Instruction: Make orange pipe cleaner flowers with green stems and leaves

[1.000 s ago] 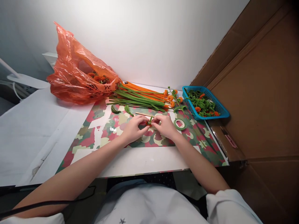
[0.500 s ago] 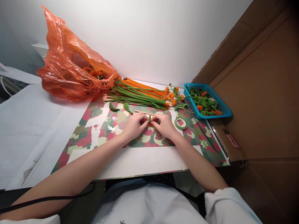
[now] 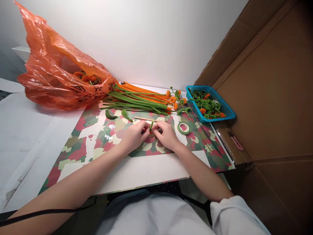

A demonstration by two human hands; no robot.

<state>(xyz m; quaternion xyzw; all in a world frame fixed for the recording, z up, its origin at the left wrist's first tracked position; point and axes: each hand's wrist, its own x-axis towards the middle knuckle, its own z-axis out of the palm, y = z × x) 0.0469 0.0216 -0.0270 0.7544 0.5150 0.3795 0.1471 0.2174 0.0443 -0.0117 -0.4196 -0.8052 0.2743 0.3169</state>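
Observation:
My left hand (image 3: 137,134) and my right hand (image 3: 165,133) meet over the patterned mat, fingertips pinched together. Between them they hold a small piece with a green pipe-cleaner stem (image 3: 152,125) pointing up; a bit of orange shows below, mostly covered by my fingers. Just beyond the fingertips lies a thin wooden stick (image 3: 146,118). Two green pipe-cleaner leaves, one curled (image 3: 111,115) and one longer (image 3: 126,115), rest to the left. A roll of green tape (image 3: 184,128) lies to the right of my right hand.
Green pipe cleaners (image 3: 139,102) and orange ones (image 3: 144,91) lie in a bundle behind. An orange plastic bag (image 3: 61,71) stands at the left. A branch with orange flowers (image 3: 173,99) is near a blue basket (image 3: 231,112). A pink cutter (image 3: 236,143) lies by the cardboard wall.
The view has shifted, so the table's things appear further left. The green stem between my fingers has gone from upright to slightly tilted. Both hands keep their pinch.

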